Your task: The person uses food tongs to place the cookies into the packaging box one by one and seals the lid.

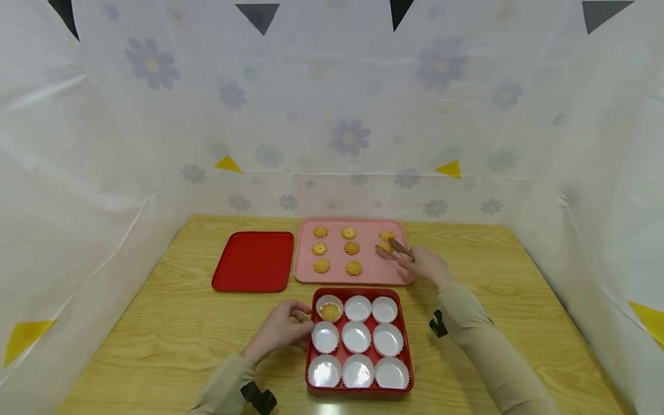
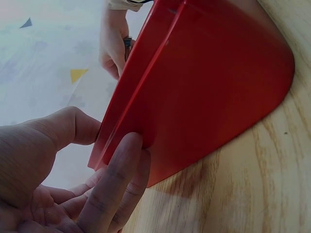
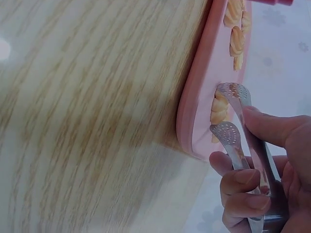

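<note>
My right hand (image 1: 427, 265) grips a pair of metal tongs (image 3: 260, 160) with perforated tips. Over the right side of the pink tray (image 1: 376, 274), the tongs' tips stand apart around a golden piped cookie (image 3: 219, 110). Another cookie (image 1: 386, 235) lies just behind it. At the left side of a red box (image 1: 360, 387), my left hand (image 1: 284, 325) rests its fingertips against the outer wall, thumb by the rim in the left wrist view. White paper cups (image 1: 355, 336) in three rows fill the box; the back left cup holds one cookie (image 1: 329, 312).
More cookies (image 1: 351, 248) sit in two columns on the pink tray's left and middle. A flat red lid-like tray (image 1: 254, 262) lies to its left. Flower-patterned sheeting (image 1: 332, 115) encloses the wooden table (image 1: 171, 346) at the back and sides.
</note>
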Motion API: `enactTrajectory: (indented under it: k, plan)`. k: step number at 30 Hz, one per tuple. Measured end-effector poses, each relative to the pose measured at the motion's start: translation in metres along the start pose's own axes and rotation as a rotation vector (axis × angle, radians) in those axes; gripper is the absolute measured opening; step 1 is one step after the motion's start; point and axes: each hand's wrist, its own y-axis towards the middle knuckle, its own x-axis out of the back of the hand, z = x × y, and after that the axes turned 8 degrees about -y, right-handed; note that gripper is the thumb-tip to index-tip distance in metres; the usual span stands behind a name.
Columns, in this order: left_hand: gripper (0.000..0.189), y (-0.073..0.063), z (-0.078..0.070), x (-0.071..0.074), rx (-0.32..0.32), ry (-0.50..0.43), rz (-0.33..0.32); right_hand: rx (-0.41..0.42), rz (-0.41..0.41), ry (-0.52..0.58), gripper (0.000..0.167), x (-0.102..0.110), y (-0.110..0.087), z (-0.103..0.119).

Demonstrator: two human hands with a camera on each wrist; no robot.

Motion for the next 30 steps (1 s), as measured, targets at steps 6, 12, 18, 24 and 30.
enactTrajectory:
  k: [6,12,18,24,30]
  plan:
    - [0.035,0.0,-0.0009,-0.0002,0.006,-0.023,0.003,-0.003,0.007,-0.023,0.029,0.0,0.0034,-0.0001]
    - [0.036,-0.0004,-0.0003,-0.0004,0.008,-0.031,0.003,0.002,-0.017,-0.07,0.026,-0.0009,0.0046,0.0003]
    - [0.036,-0.0003,0.0008,-0.0007,0.012,-0.039,0.001,-0.001,-0.037,-0.082,0.028,-0.0018,0.0036,0.0013]
    - [0.036,0.0001,0.0015,-0.0011,0.023,-0.052,0.0,-0.005,-0.051,-0.099,0.025,-0.0025,0.0032,0.0026]
    - [0.035,0.0001,0.0018,-0.0012,0.021,-0.049,-0.001,-0.013,-0.044,-0.087,0.024,-0.0017,0.001,0.0043]
